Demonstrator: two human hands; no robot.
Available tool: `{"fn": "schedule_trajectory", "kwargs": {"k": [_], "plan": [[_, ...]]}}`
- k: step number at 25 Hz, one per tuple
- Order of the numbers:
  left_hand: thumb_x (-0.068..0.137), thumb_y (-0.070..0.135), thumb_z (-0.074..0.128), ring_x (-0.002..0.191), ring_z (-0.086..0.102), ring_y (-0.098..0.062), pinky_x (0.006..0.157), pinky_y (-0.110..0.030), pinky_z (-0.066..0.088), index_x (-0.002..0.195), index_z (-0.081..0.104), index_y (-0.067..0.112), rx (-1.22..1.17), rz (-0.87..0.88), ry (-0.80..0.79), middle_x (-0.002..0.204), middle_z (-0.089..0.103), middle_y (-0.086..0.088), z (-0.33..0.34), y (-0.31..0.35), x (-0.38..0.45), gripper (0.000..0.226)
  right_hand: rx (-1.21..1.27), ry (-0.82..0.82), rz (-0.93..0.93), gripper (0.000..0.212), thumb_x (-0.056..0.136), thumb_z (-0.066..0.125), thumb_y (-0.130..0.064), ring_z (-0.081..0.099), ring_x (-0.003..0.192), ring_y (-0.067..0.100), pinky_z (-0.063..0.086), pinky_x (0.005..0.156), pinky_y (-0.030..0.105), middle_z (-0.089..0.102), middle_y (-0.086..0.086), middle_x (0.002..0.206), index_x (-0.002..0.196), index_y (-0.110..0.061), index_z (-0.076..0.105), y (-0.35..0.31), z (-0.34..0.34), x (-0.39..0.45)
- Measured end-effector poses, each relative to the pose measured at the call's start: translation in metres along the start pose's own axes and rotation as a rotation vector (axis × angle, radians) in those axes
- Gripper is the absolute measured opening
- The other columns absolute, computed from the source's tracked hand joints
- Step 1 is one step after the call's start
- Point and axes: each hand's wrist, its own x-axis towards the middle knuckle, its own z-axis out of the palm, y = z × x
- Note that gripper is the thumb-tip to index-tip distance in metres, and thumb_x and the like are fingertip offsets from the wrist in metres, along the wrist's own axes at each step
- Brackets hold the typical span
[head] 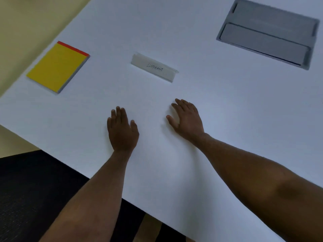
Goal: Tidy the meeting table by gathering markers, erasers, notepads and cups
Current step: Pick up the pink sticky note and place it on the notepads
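A yellow notepad [56, 67] with a red top strip lies flat near the left edge of the white meeting table [218, 105]. My left hand [121, 130] rests palm down on the table, fingers together, holding nothing. My right hand [187, 118] lies beside it, palm down with the thumb spread, also holding nothing. Both hands are well below and to the right of the notepad. No markers, erasers or cups are in view.
A white name card [154, 67] reading "ELEPHANT" lies ahead of my hands. A grey cable hatch [267, 32] is set into the table at the upper right. The table's near edge runs diagonally, with a dark chair [35, 186] below it at the left.
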Motion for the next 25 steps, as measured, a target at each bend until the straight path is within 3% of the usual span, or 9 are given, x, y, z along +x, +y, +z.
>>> {"fn": "schedule_trajectory", "kwargs": {"k": [5,9,15,22,25], "plan": [[0.093,0.028,0.047,0.138,0.043,-0.033,0.113,-0.047,0.033,0.137,0.051,-0.002,-0.102,0.353,-0.08,0.146,0.048,-0.019,0.023,0.118,-0.03,0.053,-0.008,-0.015,0.176,0.064,0.094,0.043,-0.056,0.028,0.143,0.024,0.018,0.118,0.039,0.033,0.005,0.155,0.144,-0.016,0.039,0.073,-0.025,-0.056],[0.094,0.035,0.042,0.142,0.036,-0.031,0.116,-0.045,0.03,0.141,0.047,0.001,-0.125,0.493,-0.223,0.152,0.04,-0.017,0.039,0.192,-0.048,0.058,-0.002,0.019,0.297,0.065,0.093,0.043,-0.056,0.029,0.143,0.024,0.02,0.117,0.039,0.033,0.006,0.155,0.144,-0.016,0.039,0.133,-0.039,-0.103],[0.096,0.05,0.026,0.152,0.001,-0.023,0.122,-0.036,0.004,0.155,0.01,0.008,-0.028,0.523,-0.393,0.164,0.001,-0.007,0.059,0.26,-0.047,0.075,0.02,0.202,0.427,0.048,0.092,0.05,-0.04,0.043,0.134,0.026,0.029,0.112,0.041,0.049,0.008,0.144,0.13,-0.012,0.054,0.216,-0.076,-0.129],[0.093,0.058,0.019,0.152,-0.001,-0.023,0.122,-0.037,0.003,0.156,0.008,0.01,-0.016,0.517,-0.383,0.165,-0.002,-0.005,0.09,0.313,-0.047,0.08,0.016,0.285,0.544,0.05,0.088,0.045,-0.036,0.049,0.126,0.03,0.033,0.109,0.042,0.057,0.01,0.133,0.128,-0.008,0.055,0.324,-0.117,-0.129],[0.095,0.054,0.023,0.152,0.004,-0.025,0.122,-0.041,0.009,0.156,0.014,0.008,0.005,0.509,-0.32,0.165,0.003,-0.007,0.098,0.324,-0.054,0.076,0.043,0.414,0.637,0.045,0.088,0.05,-0.028,0.051,0.123,0.032,0.036,0.105,0.042,0.059,0.011,0.129,0.128,-0.007,0.055,0.369,-0.141,-0.127]]}}
